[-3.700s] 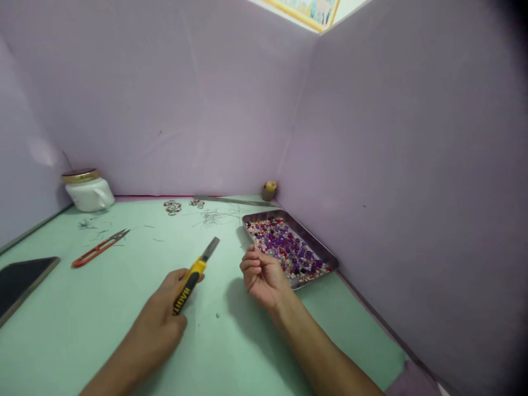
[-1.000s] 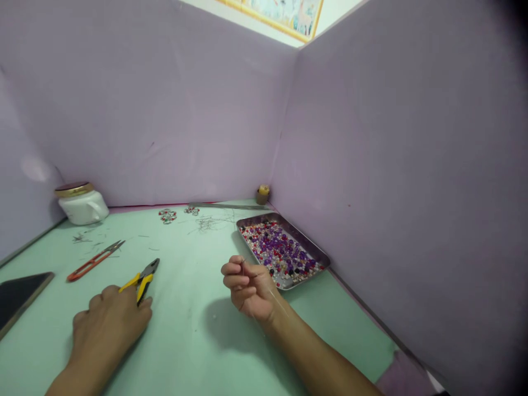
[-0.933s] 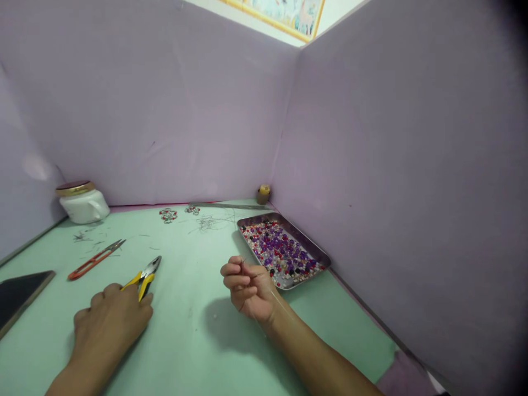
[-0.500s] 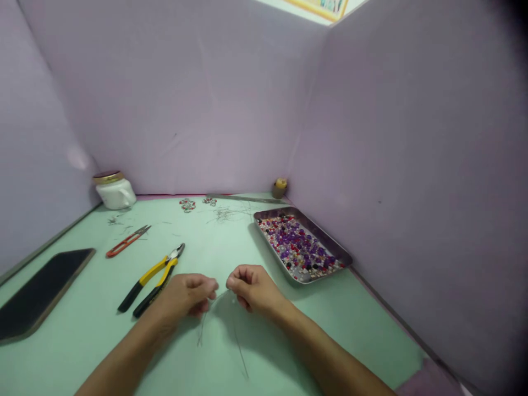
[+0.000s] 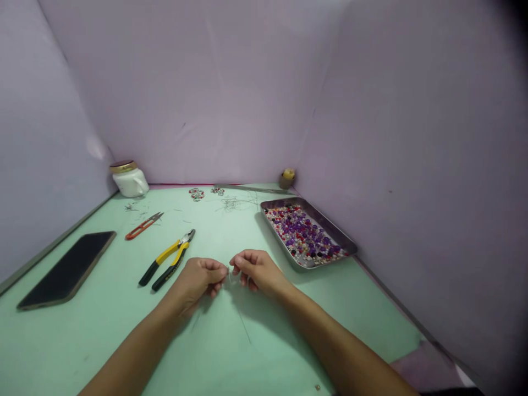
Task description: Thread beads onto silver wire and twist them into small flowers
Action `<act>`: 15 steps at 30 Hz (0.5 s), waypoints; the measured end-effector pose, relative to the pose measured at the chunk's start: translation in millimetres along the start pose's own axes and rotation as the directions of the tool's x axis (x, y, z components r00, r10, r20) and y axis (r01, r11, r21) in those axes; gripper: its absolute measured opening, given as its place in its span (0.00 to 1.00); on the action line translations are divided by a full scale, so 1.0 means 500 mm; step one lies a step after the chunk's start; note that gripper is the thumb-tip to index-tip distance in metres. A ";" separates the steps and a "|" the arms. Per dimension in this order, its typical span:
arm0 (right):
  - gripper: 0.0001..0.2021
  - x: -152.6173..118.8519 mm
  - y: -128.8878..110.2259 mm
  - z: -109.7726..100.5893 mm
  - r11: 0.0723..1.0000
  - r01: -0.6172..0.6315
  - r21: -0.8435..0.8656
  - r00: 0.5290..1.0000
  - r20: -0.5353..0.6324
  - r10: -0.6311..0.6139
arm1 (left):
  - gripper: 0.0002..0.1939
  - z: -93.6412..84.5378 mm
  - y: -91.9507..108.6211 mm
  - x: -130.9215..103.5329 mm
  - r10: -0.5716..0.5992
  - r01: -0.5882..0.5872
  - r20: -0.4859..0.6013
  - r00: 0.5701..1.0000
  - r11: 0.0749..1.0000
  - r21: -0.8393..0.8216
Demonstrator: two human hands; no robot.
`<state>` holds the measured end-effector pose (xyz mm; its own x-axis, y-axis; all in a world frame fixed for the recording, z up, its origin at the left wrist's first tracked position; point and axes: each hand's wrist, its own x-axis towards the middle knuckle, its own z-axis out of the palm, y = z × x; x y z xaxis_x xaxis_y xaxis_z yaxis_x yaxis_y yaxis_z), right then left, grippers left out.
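Note:
My left hand (image 5: 202, 279) pinches a thin wire (image 5: 244, 325) between thumb and forefinger, low over the green table. One thin strand hangs down toward the table between my forearms. Something tiny and pale shows at the left fingertips, too small to name. My right hand (image 5: 259, 270) is just to the right, its thumb and forefinger closed in a pinch almost against the left fingertips and its other fingers loosely curled. What sits in that pinch is too small to make out. Left of my left hand lie yellow-and-black pliers (image 5: 171, 258).
A metal tray (image 5: 307, 266) of mixed beads stands at the right. Red thread snips (image 5: 142, 226) and a dark phone-like slab (image 5: 68, 269) lie left. Farther back are beaded pieces (image 5: 197, 194), wire scraps (image 5: 231, 204), a white lidded jar (image 5: 130, 182) and a small pot (image 5: 286, 179).
The hands have come closer together, and the wire that spanned the gap between them is now mostly hidden at the fingertips. The view has shifted slightly, so everything sits higher and farther right.

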<state>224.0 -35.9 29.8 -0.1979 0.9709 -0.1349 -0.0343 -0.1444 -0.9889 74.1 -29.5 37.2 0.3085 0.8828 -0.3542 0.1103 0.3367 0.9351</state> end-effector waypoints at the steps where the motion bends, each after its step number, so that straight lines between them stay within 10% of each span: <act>1: 0.08 0.000 -0.001 -0.003 0.999 0.007 -0.031 1.000 0.011 -0.006 | 0.05 0.000 0.002 0.000 0.009 -0.009 -0.009 1.000 0.999 0.043; 8: 0.03 0.000 0.005 -0.010 0.972 0.022 -0.232 0.998 0.064 -0.008 | 0.07 -0.002 0.023 -0.014 0.168 -0.107 -0.057 0.984 0.817 0.567; 15: 0.06 -0.006 0.001 -0.017 0.997 -0.070 -0.028 0.963 0.258 0.075 | 0.09 -0.011 0.030 -0.024 0.314 -0.243 0.042 0.949 0.638 0.730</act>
<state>232.7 -37.3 29.1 -0.4460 0.8750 -0.1883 0.0072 -0.2069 -0.9783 66.8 -33.1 55.5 0.3668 0.9293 -0.0422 0.6852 -0.2392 0.6879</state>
